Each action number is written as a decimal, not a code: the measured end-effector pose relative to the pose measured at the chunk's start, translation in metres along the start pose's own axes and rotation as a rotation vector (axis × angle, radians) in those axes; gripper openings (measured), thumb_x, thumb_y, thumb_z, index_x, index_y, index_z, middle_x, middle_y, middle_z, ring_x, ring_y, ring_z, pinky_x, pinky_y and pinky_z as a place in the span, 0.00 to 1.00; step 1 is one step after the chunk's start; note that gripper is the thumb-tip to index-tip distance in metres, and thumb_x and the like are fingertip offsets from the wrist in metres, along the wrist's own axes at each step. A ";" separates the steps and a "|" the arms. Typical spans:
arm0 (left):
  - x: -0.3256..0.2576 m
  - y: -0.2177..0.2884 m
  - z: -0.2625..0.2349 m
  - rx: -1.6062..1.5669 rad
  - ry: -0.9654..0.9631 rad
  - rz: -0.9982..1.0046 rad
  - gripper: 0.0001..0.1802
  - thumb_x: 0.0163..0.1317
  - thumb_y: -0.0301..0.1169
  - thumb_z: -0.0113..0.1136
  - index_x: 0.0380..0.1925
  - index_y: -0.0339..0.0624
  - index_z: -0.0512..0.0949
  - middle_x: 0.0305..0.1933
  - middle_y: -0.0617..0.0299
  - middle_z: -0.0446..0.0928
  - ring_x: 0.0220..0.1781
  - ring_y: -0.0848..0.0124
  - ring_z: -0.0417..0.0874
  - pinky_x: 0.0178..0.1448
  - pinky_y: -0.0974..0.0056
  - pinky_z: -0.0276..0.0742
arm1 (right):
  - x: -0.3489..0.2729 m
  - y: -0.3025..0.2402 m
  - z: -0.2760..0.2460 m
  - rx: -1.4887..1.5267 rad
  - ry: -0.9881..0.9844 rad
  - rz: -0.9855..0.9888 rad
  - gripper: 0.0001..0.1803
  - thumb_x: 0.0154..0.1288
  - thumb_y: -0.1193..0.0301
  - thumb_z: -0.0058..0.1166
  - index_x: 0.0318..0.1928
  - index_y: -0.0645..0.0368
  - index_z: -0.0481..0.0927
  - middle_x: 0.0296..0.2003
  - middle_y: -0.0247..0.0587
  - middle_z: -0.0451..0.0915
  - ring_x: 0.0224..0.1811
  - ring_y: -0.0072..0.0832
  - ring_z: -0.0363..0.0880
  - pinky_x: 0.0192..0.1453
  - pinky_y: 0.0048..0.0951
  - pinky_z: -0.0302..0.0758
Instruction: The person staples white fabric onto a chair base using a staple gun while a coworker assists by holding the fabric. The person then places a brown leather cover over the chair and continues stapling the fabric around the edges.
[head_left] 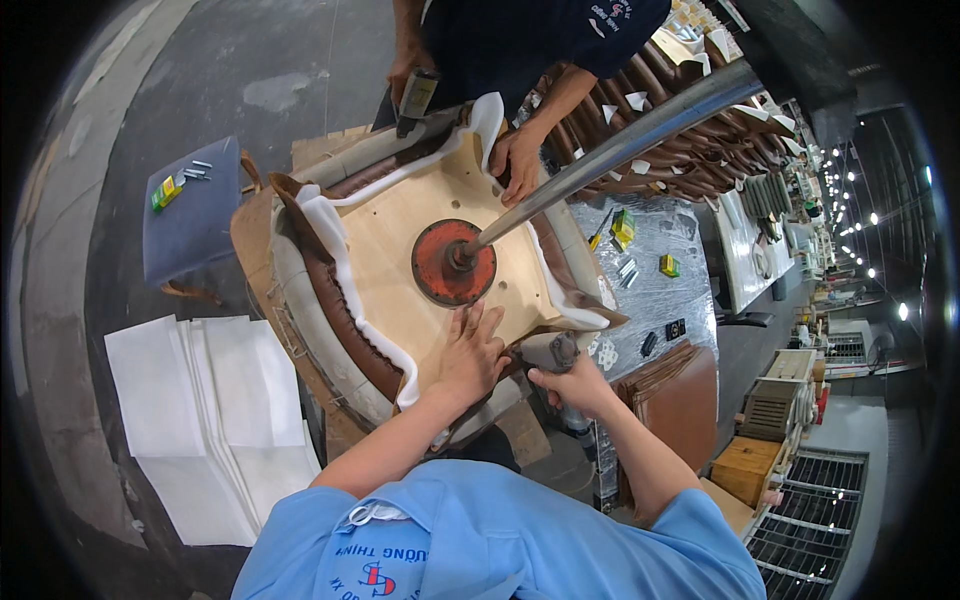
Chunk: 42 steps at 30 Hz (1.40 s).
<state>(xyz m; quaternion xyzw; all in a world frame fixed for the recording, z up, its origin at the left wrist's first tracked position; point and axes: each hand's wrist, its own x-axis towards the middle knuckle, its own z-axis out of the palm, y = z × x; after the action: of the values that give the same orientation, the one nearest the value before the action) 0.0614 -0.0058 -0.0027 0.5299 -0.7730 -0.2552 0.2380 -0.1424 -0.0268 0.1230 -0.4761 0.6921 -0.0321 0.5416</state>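
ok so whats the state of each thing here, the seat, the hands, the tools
chair seat: upside down, plywood underside showing
brown leather cover: wrapped over the edges, white foam lining showing
red round plate: on the plywood, metal pole fitted in it
left hand: flat, pressing on the plywood edge
right hand: gripping a staple gun at the seat edge
co-worker's hand: pressing on the far edge
co-worker's staple gun: held, tip down on the far edge

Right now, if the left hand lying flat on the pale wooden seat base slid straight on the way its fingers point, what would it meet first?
The left hand would probably meet the round red metal plate first; only bare pale wooden seat base lies between them.
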 end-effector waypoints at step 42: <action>-0.009 -0.006 -0.009 -0.163 0.029 -0.077 0.09 0.66 0.31 0.74 0.37 0.35 0.86 0.86 0.47 0.62 0.94 0.42 0.52 0.94 0.31 0.44 | 0.001 -0.013 0.011 -0.046 -0.021 -0.018 0.17 0.73 0.64 0.76 0.53 0.61 0.88 0.31 0.34 0.87 0.22 0.21 0.81 0.28 0.30 0.79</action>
<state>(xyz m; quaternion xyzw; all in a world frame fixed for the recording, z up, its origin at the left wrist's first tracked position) 0.0743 -0.0007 -0.0002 0.5418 -0.7251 -0.3187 0.2815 -0.1255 -0.0294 0.1251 -0.4947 0.6829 -0.0162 0.5373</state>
